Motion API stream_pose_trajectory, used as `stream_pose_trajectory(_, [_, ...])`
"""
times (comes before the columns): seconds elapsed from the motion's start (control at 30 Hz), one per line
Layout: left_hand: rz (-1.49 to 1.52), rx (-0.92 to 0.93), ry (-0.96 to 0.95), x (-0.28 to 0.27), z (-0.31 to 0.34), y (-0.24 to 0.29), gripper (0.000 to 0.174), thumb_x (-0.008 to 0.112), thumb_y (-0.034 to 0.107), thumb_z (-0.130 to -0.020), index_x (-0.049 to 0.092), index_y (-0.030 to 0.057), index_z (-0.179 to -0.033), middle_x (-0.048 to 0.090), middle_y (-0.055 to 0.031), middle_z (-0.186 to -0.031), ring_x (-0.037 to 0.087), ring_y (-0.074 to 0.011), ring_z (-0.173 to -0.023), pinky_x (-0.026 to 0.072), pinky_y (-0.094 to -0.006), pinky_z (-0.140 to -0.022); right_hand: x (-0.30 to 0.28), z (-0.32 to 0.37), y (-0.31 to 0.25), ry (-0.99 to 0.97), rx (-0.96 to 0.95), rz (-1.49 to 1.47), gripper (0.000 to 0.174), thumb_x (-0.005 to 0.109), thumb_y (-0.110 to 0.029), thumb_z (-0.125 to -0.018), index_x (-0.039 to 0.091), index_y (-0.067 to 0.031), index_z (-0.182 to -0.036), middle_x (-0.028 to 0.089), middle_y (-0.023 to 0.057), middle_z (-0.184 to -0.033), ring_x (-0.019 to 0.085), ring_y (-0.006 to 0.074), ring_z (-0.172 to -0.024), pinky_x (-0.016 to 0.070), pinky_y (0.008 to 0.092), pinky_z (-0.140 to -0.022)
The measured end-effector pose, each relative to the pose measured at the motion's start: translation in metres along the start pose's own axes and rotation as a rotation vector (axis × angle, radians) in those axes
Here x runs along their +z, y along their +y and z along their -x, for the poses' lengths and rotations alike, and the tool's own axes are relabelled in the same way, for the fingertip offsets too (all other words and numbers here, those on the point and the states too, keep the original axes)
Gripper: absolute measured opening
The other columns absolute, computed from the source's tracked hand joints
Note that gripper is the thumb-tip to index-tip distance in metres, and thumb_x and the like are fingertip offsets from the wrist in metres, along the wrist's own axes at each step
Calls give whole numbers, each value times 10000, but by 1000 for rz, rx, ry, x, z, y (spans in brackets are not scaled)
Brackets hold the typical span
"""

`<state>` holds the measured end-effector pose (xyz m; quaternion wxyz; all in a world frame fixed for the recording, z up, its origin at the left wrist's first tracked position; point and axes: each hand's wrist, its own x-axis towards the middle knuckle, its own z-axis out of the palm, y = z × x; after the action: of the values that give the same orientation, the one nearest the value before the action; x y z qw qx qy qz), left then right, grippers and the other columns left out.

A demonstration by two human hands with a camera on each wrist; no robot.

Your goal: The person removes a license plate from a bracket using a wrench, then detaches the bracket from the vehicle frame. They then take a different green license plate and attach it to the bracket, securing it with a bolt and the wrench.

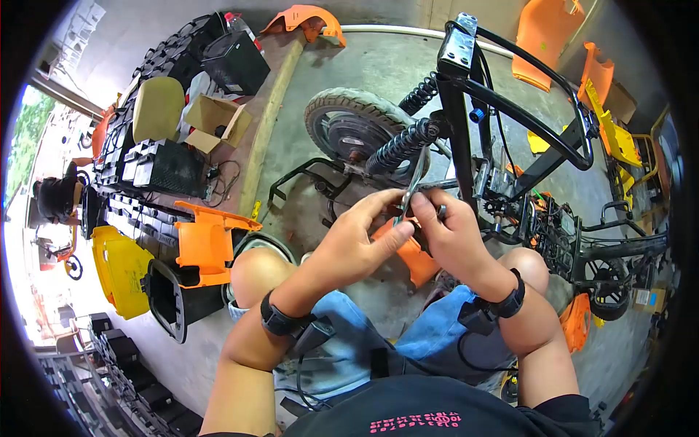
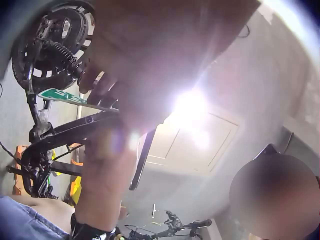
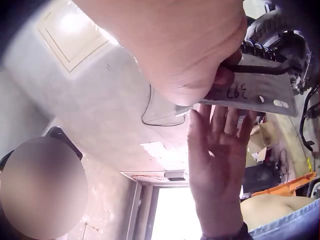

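Both hands meet in front of the chest around a thin license plate (image 1: 416,178), seen nearly edge-on from above. Its green face with white characters shows in the left wrist view (image 2: 62,95); its grey back has dark handwritten marks and slots (image 3: 272,100). My right hand (image 1: 455,229) grips the plate, thumb laid against it, and a dark rod-like tool (image 3: 260,69) juts from the same fist. With thumb and fingers at the plate's edge, my left hand (image 1: 364,233) holds the other side; its fingertips are partly hidden behind the plate.
A black motorbike frame (image 1: 455,116) with a rear wheel (image 1: 357,127) stands just ahead. Orange panels (image 1: 207,244), a yellow panel (image 1: 120,269) and black battery boxes (image 1: 164,167) lie to the left, beside an open cardboard box (image 1: 215,124). Another person (image 1: 58,193) is at the far left.
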<state>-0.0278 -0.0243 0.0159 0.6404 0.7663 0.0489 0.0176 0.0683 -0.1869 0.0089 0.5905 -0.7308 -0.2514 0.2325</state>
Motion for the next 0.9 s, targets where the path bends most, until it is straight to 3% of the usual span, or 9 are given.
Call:
stream_pose_trajectory(0.03, [-136, 57, -17, 1, 0, -3, 559, 684, 212, -927, 459, -6, -1390, 619, -118, -1157, 584, -180, -1060, 462, -327, -948, 0, -1, 1, 2, 1, 2, 284, 565, -255, -1005, 641, 7, -927, 606, 38, -685, 515, 90, -614, 420, 291, -538])
stream_pose_trajectory(0.13, [-222, 63, 43, 6, -2, -3, 563, 696, 183, -907, 466, 20, -1394, 630, -136, -1128, 601, -194, -1029, 472, -337, -935, 1, -3, 3, 24, -91, 28, 270, 555, -244, -1008, 639, 9, -965, 601, 44, -696, 508, 92, -614, 423, 287, -542])
stream_pose_trajectory(0.2, [-254, 74, 76, 6, -3, -2, 548, 672, 134, -879, 477, 5, -1375, 602, -225, -1220, 623, -320, -1087, 480, -375, -954, 2, -3, 3, 0, -58, -27, 263, 558, -236, -1004, 633, 14, -978, 616, 55, -718, 517, 99, -621, 431, 286, -549])
stream_pose_trajectory(0.33, [-228, 128, 136, 7, -3, -12, 508, 647, 91, -874, 497, 12, -1353, 615, -224, -1196, 639, -327, -1055, 500, -379, -913, 2, -2, 3, -57, -65, 54, 250, 566, -221, -998, 633, 19, -996, 636, 71, -744, 562, 105, -637, 447, 293, -558])
stream_pose_trajectory(0.4, [-268, 46, 111, 6, -1, -14, 447, 622, 26, -900, 523, 33, -1336, 672, -155, -1069, 675, -207, -913, 532, -324, -822, 5, 0, -4, -56, -59, 81, 223, 594, -202, -979, 633, 18, -983, 658, 116, -771, 620, 172, -628, 470, 310, -560])
stream_pose_trajectory(0.6, [-293, -10, 182, 8, 4, -8, 414, 610, 26, -913, 534, 26, -1320, 700, -156, -1011, 698, -189, -879, 538, -318, -793, 9, -2, 8, 44, -334, 376, 159, 689, -144, -906, 634, 0, -943, 660, 179, -815, 652, 321, -649, 509, 368, -572])
stream_pose_trajectory(0.77, [-232, -24, 216, 5, 6, -4, 405, 626, 46, -910, 542, 22, -1306, 711, -158, -971, 697, -185, -845, 537, -316, -777, 9, -2, 6, 38, -274, 390, 160, 703, -134, -891, 626, -4, -946, 663, 177, -820, 658, 330, -663, 512, 387, -581])
stream_pose_trajectory(0.83, [-283, 22, 237, 6, 7, -4, 414, 620, 91, -893, 531, 42, -1295, 715, -180, -938, 694, -332, -805, 532, -384, -723, 8, -3, 8, 26, -287, 413, 170, 700, -144, -892, 620, -4, -944, 665, 179, -826, 655, 338, -664, 512, 393, -582])
stream_pose_trajectory(0.9, [-282, -17, 227, 5, 9, -3, 410, 625, 94, -891, 542, 49, -1290, 713, -177, -923, 693, -333, -790, 532, -385, -711, 8, -3, 10, -27, -303, 494, 179, 688, -169, -896, 599, -14, -902, 657, 173, -811, 653, 352, -663, 513, 415, -571])
